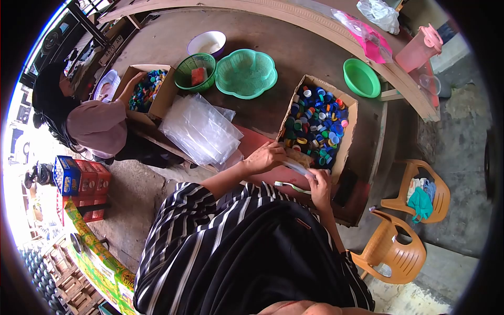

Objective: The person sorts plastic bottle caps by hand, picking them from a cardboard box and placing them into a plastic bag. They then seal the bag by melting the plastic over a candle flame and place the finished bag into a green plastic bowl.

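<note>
Left hand (265, 157) bends with its fingers closed on one end of a clear plastic bag (298, 168), and the right hand (320, 188) pinches the other end between thumb and fingers, so the bag stretches between them at the near wall of a cardboard box (350, 123) full of bottle caps (317, 123). Just below the bag lies a toothbrush (292, 187), and a dark flat object (345, 187) sits right of the right hand, near the counter's corner. Left of the box, a stack of clear plastic sheets (197, 128) spreads to the front edge of the counter (283, 37), with a scalloped green basket (247, 73), a darker green basket (181, 73) and a white bowl (207, 42) beyond it. A green basin (362, 77) stands past the box's far right corner. Farther left, another person (100, 126) reaches into a second box (163, 102) of caps. The box walls hem the hands in ahead and the wearer's body closes the near side; room to move lies over the brown surface between scalloped basket and box, and farther back toward the wooden rail (310, 22).
</note>
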A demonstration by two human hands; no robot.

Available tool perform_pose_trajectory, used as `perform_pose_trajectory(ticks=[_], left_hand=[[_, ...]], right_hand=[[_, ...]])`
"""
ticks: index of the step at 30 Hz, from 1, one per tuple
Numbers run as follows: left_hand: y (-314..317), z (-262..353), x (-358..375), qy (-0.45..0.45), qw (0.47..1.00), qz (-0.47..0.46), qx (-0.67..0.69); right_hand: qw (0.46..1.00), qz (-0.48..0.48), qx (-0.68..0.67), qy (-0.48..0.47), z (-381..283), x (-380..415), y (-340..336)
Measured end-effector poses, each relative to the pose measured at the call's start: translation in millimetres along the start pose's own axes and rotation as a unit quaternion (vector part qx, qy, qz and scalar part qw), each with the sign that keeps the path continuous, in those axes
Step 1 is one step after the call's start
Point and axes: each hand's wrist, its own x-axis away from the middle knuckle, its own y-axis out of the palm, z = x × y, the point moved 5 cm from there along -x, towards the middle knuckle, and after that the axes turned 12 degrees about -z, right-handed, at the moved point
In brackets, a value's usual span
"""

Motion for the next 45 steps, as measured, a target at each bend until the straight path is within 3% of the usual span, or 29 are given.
perform_pose_trajectory(ticks=[3,6,10,15,20,25,31,37,40,45], left_hand=[[10.0,-11.0,3.2,-0.045,0.993,0.076,0.084],[19.0,-16.1,5.6,-0.133,0.974,0.088,0.160],[18.9,-11.4,-1.3,-0.145,0.979,0.104,0.102],[19.3,-14.3,-14.0,-0.209,0.974,0.026,0.078],[-9.0,20.0,-24.8,-0.140,0.988,0.048,-0.052],[14.4,25.5,-38.2,-0.053,0.991,-0.008,-0.126],[38.2,5.2,-31.3,-0.032,0.995,0.004,-0.091],[41.1,-6.3,-37.3,-0.075,0.997,-0.017,-0.005],[46.7,-11.7,-41.8,-0.159,0.982,-0.096,-0.033],[53.4,-18.2,-50.8,-0.198,0.968,-0.134,-0.077]], right_hand=[[0.979,0.072,-0.174,0.076,34.1,6.0,17.7],[0.962,0.088,-0.216,0.142,55.5,4.9,29.8],[0.980,0.043,-0.061,0.187,43.5,-7.4,22.3],[0.983,0.056,-0.043,0.171,42.3,-16.6,22.4],[0.998,0.052,0.030,0.004,29.4,-24.3,14.8],[0.995,0.015,0.093,-0.015,1.5,-30.9,8.3],[0.999,-0.020,0.045,-0.004,16.8,-30.7,32.1],[0.992,-0.016,0.089,0.091,24.1,-39.5,39.8],[0.987,-0.017,0.107,0.118,26.3,-43.9,41.7],[0.977,-0.057,0.140,0.153,27.8,-54.1,40.9]])
